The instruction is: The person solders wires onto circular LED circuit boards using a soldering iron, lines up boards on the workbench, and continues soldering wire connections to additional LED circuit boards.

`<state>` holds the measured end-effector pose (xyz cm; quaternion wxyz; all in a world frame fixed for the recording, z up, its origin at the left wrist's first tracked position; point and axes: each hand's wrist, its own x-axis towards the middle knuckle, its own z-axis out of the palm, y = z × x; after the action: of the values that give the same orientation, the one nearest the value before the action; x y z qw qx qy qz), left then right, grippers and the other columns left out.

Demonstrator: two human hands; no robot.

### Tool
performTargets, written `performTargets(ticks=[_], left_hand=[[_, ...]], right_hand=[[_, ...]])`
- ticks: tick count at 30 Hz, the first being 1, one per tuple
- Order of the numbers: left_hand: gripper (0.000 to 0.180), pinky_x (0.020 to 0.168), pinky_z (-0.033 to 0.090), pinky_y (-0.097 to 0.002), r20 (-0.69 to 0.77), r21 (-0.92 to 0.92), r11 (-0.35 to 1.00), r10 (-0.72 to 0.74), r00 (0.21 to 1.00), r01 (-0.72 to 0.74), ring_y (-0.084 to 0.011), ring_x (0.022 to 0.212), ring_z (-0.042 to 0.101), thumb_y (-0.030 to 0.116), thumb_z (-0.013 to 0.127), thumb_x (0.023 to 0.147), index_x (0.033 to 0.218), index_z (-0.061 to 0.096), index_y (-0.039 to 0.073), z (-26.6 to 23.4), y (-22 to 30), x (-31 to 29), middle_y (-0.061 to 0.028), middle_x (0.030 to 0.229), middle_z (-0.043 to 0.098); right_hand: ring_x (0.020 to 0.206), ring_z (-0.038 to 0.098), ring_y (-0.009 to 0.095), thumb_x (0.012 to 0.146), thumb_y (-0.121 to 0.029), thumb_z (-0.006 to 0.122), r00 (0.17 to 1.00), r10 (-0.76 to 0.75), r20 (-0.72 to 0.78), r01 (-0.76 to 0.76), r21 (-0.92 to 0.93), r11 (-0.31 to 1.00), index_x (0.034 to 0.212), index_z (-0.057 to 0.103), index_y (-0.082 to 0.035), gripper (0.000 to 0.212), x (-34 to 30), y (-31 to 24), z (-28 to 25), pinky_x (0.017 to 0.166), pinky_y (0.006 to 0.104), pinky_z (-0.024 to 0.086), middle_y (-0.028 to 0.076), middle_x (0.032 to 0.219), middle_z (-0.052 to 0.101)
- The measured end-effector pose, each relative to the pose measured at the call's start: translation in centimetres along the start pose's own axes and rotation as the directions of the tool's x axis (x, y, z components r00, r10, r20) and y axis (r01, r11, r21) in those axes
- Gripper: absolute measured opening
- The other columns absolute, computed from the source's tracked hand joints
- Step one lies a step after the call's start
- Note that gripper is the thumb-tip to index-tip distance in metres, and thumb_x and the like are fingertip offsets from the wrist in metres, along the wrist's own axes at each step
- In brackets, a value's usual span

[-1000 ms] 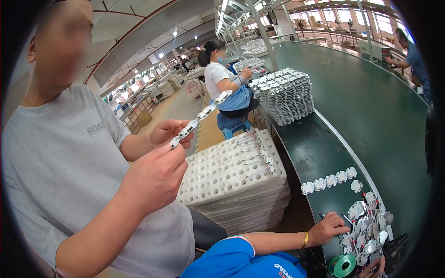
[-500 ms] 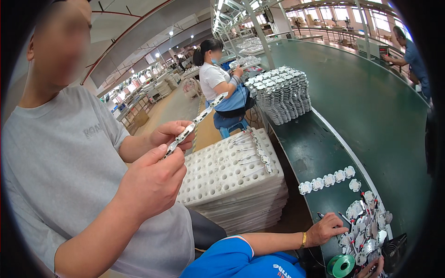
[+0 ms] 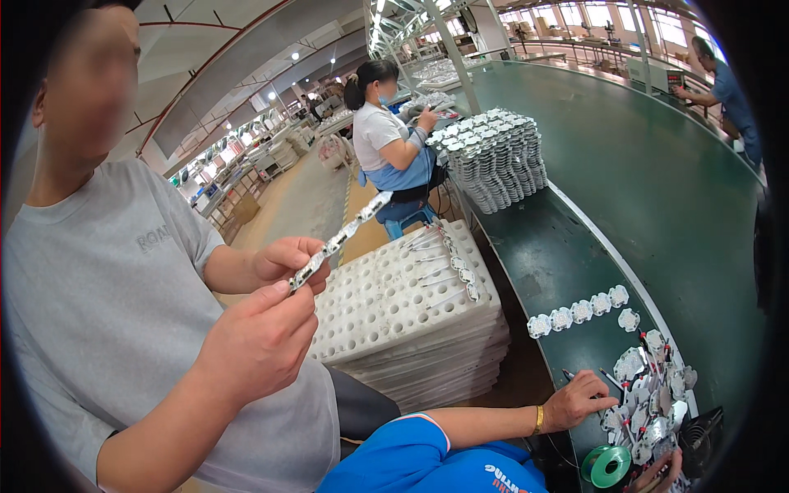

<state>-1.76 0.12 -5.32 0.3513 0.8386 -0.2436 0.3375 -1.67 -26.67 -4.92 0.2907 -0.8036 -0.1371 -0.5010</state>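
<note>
Lowered since earlier, the board strip (image 3: 337, 242) a co-worker (image 3: 156, 271) holds slants left of the green spool (image 3: 593, 469), while your left hand (image 3: 578, 400) curls beyond it and your right hand (image 3: 662, 472) lies by the board heap (image 3: 646, 403) right of it, their grip I cannot tell.

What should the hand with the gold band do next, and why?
Maybe the left hand should ease one pale disc out of the jumbled pile. That hand is right beside the pile, where discs overlap untidily, and the right hand is at its lower end. The neat row lies apart.
</note>
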Motion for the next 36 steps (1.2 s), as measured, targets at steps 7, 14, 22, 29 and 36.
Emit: performTargets(ticks=[7, 14, 22, 29, 36], left_hand=[[0.024, 0.086, 0.041, -0.0380, 0.016, 0.007, 1.000, -0.002, 1.000, 0.002, -0.0222, 0.080, 0.053, 0.003, 0.056, 0.077, 0.099, 0.065, 0.007, 0.1, -0.2, -0.1, -0.0057, 0.085, 0.051], [0.024, 0.085, 0.041, -0.0379, 0.007, 0.011, 1.000, 0.006, 1.000, -0.006, -0.0222, 0.079, 0.052, 0.003, 0.056, 0.076, 0.098, 0.065, 0.007, -0.2, -0.1, 0.2, -0.0056, 0.083, 0.050], [0.024, 0.079, 0.042, -0.0359, 0.016, -0.072, 0.997, -0.013, 1.000, 0.015, -0.0226, 0.077, 0.052, 0.002, 0.057, 0.076, 0.098, 0.065, 0.007, 0.2, -0.4, 0.2, -0.0054, 0.082, 0.050], [0.024, 0.073, 0.042, -0.0360, 0.003, -0.059, 0.998, 0.012, 1.000, -0.012, -0.0234, 0.073, 0.051, 0.001, 0.057, 0.073, 0.095, 0.064, 0.007, -0.5, 0.0, -0.1, -0.0053, 0.078, 0.051], [0.029, 0.070, 0.042, -0.0345, 0.007, -0.081, 0.996, -0.027, 1.000, 0.028, -0.0224, 0.072, 0.051, -0.001, 0.057, 0.071, 0.097, 0.066, 0.008, 0.4, -1.1, 0.0, -0.0044, 0.075, 0.050]], right_hand=[[0.057, 0.053, 0.023, 0.083, -0.010, 0.066, 0.905, 0.408, 0.120, -0.418, 0.075, 0.905, 0.091, 0.059, -0.003, 0.012, -4.8, 4.1, 0.6, 0.052, 0.0320, 0.043, 0.010, 0.075, 0.058], [0.058, 0.054, 0.025, 0.083, -0.013, 0.067, 0.991, -0.048, 0.122, 0.072, -0.204, 0.976, 0.095, 0.058, -0.005, 0.017, 1.4, -1.0, -1.3, 0.051, 0.0342, 0.044, 0.010, 0.078, 0.060], [0.083, 0.057, 0.027, 0.086, -0.002, 0.059, 0.984, -0.112, 0.140, 0.152, -0.319, 0.936, 0.105, 0.055, 0.003, 0.020, -0.1, 1.0, -0.5, 0.071, 0.0333, 0.049, 0.016, 0.098, 0.058], [0.096, 0.061, 0.027, 0.089, 0.005, 0.053, 0.983, 0.140, 0.115, -0.135, -0.053, 0.989, 0.111, 0.052, 0.007, 0.023, -1.4, 0.9, -1.6, 0.082, 0.0328, 0.054, 0.021, 0.108, 0.058], [0.102, 0.058, 0.030, 0.087, 0.010, 0.053, 0.980, 0.181, 0.079, -0.189, 0.118, 0.975, 0.112, 0.049, 0.007, 0.025, -1.8, 1.1, -1.0, 0.090, 0.0360, 0.049, 0.024, 0.111, 0.056]])
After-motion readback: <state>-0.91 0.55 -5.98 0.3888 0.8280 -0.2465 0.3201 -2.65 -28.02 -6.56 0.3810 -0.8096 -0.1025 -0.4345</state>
